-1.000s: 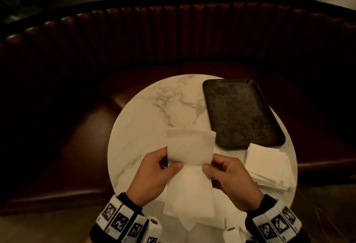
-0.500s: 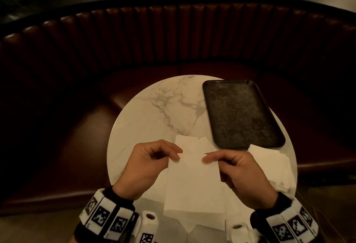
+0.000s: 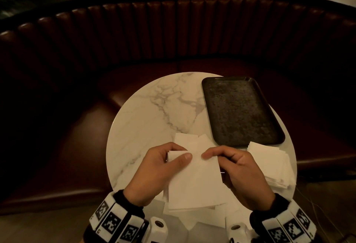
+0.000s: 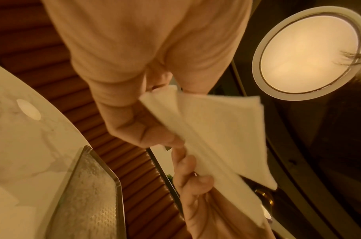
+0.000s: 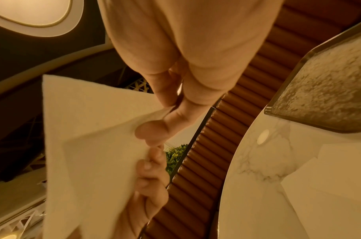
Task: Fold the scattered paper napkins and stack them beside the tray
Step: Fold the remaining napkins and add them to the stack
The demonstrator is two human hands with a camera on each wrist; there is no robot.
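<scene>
I hold a white paper napkin above the near side of the round marble table. My left hand pinches its upper left corner between thumb and fingers, and my right hand pinches the upper right corner. The napkin is folded over, its layers showing in both wrist views, where it hangs between the fingers. A stack of folded napkins lies just in front of the dark tray, at the table's right edge. Loose unfolded napkins lie under my hands.
A curved, ribbed red leather bench wraps round the far side of the table. More white napkin sheets lie at the near edge of the table. The tray holds nothing. Bare marble shows at the table's left and back.
The napkin's raised top half has been folded down toward me, so it is now shorter. Both hands rose slightly and shifted their pinch to the folded top corners.
</scene>
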